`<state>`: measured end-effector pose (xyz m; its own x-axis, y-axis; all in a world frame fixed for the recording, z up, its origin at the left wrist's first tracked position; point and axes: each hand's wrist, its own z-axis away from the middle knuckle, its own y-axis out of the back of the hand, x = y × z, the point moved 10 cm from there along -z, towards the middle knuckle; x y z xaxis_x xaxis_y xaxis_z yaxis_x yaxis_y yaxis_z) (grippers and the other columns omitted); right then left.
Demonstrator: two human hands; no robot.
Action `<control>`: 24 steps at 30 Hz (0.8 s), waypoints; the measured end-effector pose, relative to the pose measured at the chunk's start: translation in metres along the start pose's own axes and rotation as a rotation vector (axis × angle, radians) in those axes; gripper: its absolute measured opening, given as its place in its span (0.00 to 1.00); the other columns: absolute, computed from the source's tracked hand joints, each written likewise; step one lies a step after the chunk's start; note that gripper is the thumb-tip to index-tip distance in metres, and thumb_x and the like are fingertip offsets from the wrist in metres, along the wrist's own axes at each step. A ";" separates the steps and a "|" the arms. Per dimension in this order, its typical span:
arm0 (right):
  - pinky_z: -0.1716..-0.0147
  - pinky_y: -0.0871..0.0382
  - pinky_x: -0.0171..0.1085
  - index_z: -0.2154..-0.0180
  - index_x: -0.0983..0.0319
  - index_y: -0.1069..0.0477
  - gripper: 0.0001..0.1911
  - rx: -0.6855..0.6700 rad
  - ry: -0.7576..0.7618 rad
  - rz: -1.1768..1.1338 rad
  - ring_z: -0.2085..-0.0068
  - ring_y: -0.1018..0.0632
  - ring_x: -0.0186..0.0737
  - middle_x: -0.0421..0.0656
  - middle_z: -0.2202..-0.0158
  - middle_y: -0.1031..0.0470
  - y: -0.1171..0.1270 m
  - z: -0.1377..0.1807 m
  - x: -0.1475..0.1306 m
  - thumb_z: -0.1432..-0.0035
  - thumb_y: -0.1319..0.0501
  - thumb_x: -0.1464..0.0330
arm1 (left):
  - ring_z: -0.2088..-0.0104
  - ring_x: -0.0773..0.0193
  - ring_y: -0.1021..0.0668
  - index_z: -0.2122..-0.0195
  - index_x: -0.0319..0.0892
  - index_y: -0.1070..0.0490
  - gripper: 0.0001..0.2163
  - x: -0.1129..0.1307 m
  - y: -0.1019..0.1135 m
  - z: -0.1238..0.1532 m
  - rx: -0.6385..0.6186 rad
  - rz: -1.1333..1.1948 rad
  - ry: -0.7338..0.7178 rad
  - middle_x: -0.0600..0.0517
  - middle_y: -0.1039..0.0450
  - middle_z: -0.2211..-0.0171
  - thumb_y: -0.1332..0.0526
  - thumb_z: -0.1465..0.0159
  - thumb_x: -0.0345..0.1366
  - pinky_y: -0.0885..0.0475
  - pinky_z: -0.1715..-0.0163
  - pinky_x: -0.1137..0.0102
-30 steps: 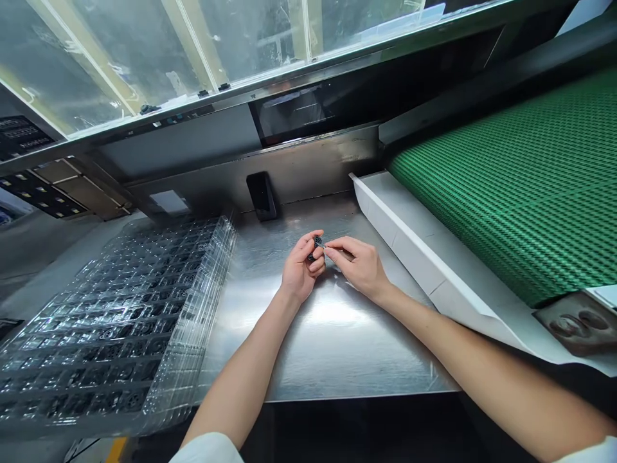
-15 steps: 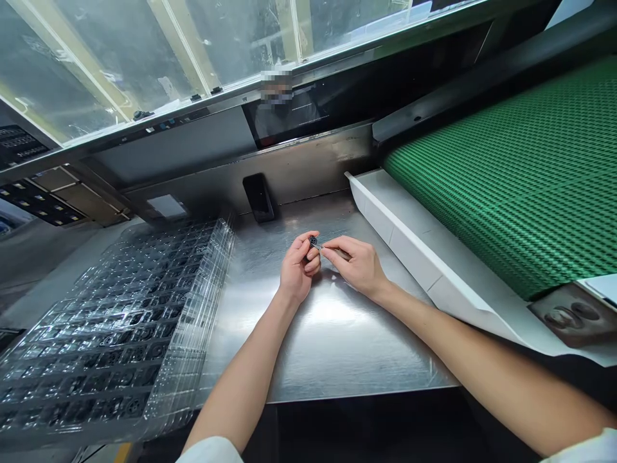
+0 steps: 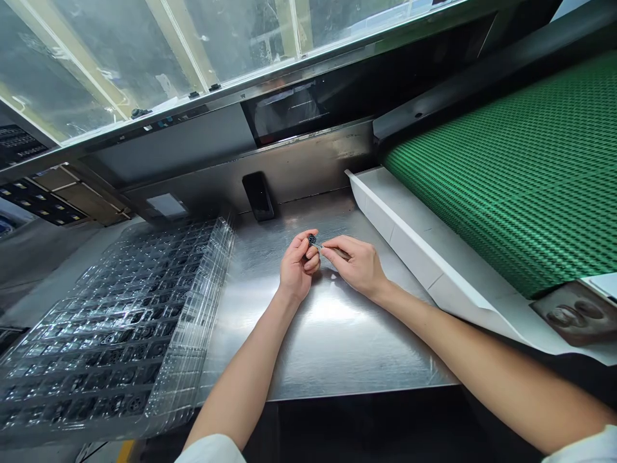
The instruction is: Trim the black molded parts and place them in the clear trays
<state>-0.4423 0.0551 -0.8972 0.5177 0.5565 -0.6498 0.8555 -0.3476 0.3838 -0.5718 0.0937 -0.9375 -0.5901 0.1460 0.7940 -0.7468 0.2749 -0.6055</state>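
My left hand (image 3: 297, 269) is closed on a small round black part (image 3: 312, 239) with spokes, pinched between thumb and fingers above the metal table (image 3: 332, 354). My right hand (image 3: 355, 262) pinches a thin tool with a narrow metal tip (image 3: 317, 246); its handle is mostly hidden in the fingers, so its exact kind does not show. The tip reaches the lower right edge of the black part. To the left lies a stack of clear plastic trays (image 3: 193, 321), with small black round parts in their pockets.
A black phone (image 3: 259, 197) leans against the metal back wall. On the right, a white guard (image 3: 405, 247) runs beside a green conveyor belt (image 3: 520, 186). A brownish block with round hollows (image 3: 573, 313) sits at the belt's near end.
Both hands keep nearly the same pose, with the tool tip still at the black part. The view has shifted very slightly.
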 end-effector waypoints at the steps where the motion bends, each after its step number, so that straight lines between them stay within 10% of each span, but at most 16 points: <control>1: 0.64 0.33 0.40 0.62 0.55 0.19 0.11 0.000 -0.007 0.001 0.65 0.21 0.42 0.42 0.63 0.18 0.000 0.000 0.001 0.29 0.38 0.59 | 0.83 0.77 0.44 0.52 0.41 0.26 0.11 0.000 0.000 0.000 0.004 0.000 0.002 0.61 0.44 0.77 0.32 0.33 0.38 0.50 0.81 0.78; 24: 0.61 0.31 0.40 0.62 0.55 0.20 0.11 -0.015 -0.020 -0.007 0.63 0.20 0.44 0.42 0.62 0.17 -0.001 -0.001 0.004 0.31 0.38 0.60 | 0.83 0.76 0.43 0.51 0.40 0.25 0.10 -0.002 0.001 0.000 0.010 0.020 0.008 0.60 0.43 0.76 0.34 0.31 0.36 0.49 0.82 0.78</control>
<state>-0.4409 0.0590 -0.8994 0.5115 0.5432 -0.6658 0.8592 -0.3324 0.3889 -0.5715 0.0936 -0.9398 -0.6023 0.1586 0.7824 -0.7382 0.2624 -0.6214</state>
